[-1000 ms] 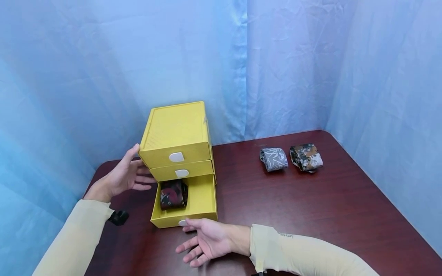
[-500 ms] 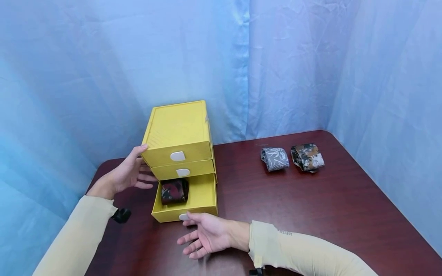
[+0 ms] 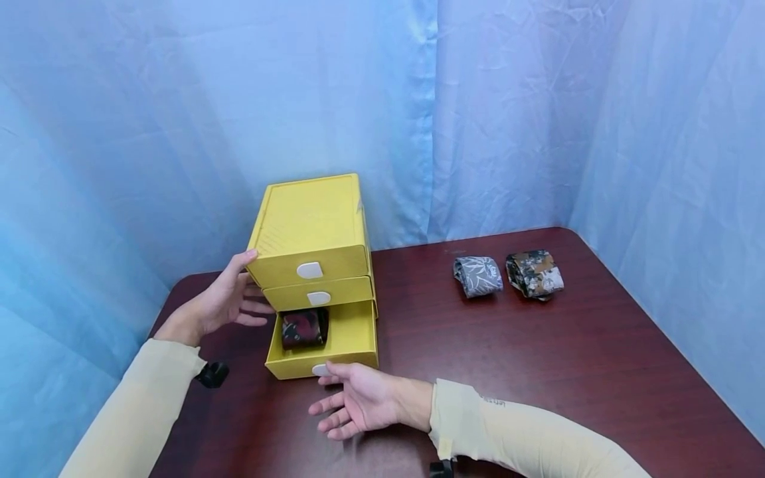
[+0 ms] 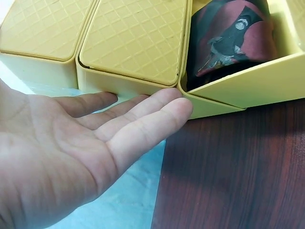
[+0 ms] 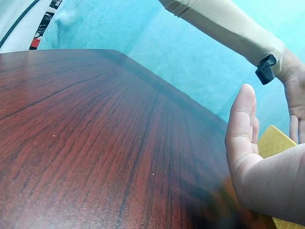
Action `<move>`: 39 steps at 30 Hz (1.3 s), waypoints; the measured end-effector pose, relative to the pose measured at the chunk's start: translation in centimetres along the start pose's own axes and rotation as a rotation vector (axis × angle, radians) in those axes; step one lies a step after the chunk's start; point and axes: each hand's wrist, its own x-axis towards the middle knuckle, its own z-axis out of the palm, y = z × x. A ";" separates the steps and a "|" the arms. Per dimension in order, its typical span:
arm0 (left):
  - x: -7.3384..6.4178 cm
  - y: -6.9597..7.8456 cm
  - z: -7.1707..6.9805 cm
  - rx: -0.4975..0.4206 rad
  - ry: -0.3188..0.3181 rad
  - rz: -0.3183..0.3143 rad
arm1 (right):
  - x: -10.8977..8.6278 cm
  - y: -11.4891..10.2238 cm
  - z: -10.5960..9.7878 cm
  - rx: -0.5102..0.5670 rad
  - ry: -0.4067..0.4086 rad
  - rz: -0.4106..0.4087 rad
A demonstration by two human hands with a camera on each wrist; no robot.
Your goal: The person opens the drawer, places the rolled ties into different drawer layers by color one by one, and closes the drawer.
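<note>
A yellow three-drawer unit [image 3: 312, 219] stands at the back left of the table, its bottom drawer [image 3: 352, 332] pulled partly out. Inside that drawer, at its left, lies a dark rolled necktie [image 3: 301, 330] with a maroon pattern, partly under the drawer above. My left hand [image 3: 224, 299] rests along the unit's left side, thumb at the upper front corner and fingers extended, as the left wrist view shows up close. At the bottom drawer's white tab [image 3: 320, 370], my right hand [image 3: 364, 398] touches with thumb and forefinger; its other fingers spread loosely.
Two more rolled ties lie at the back right: a grey leaf-patterned tie [image 3: 478, 276] and a brown floral tie [image 3: 534, 273]. Blue curtains [image 3: 502, 119] hang behind and beside the dark red wooden table [image 3: 538, 372].
The bottom drawer has slid slightly inward, with my right hand moving along at its front. My left thumb has shifted a little right onto the unit's corner.
</note>
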 end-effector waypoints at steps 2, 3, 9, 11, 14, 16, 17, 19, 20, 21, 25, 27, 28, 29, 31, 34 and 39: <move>0.0 0.1 0.0 0.003 0.004 -0.001 | 0.1 -0.1 -0.1 0.001 0.006 -0.004; 0.0 0.1 0.1 0.003 0.006 -0.001 | 0.2 -0.2 -0.2 0.002 0.010 -0.007; 0.1 0.2 0.0 0.000 -0.003 0.005 | 0.8 -0.9 -0.8 0.008 0.034 -0.030; 0.0 0.2 0.0 0.000 -0.003 0.007 | 1.1 -1.2 -1.0 0.009 0.040 -0.038; -0.1 0.3 0.0 0.004 -0.004 0.010 | 1.5 -1.6 -1.1 0.006 0.047 -0.045; -0.1 0.3 0.0 0.000 -0.003 0.008 | 1.7 -1.7 -1.2 0.002 0.052 -0.045; -0.1 0.3 0.0 -0.001 -0.004 0.008 | 1.8 -1.8 -1.2 0.002 0.056 -0.047; -0.1 0.3 0.0 -0.002 -0.004 0.008 | 2.0 -1.8 -1.3 0.007 0.066 -0.051; -0.1 0.3 0.0 -0.004 -0.004 0.008 | 2.1 -1.9 -1.3 0.012 0.072 -0.055; -0.1 0.3 0.0 -0.004 -0.006 0.009 | 2.2 -1.9 -1.4 0.016 0.079 -0.060; -0.1 0.2 0.0 0.001 -0.012 0.012 | 2.6 -2.1 -1.4 0.031 0.092 -0.078; -0.2 0.1 0.0 0.006 -0.016 0.012 | 2.7 -2.2 -1.4 0.035 0.096 -0.080; -0.2 0.1 0.0 0.009 -0.016 0.013 | 2.8 -2.3 -1.4 0.036 0.100 -0.080; -0.2 0.1 -0.1 0.009 -0.016 0.016 | 2.9 -2.3 -1.4 0.036 0.104 -0.080; -0.1 0.0 -0.1 0.010 -0.018 0.017 | 3.1 -2.4 -1.3 0.033 0.117 -0.083; -0.1 0.0 0.0 0.012 -0.019 0.021 | 3.3 -2.6 -1.3 0.024 0.136 -0.085; -0.2 0.0 0.0 0.007 -0.017 0.020 | 3.6 -3.0 -1.5 0.003 0.156 -0.084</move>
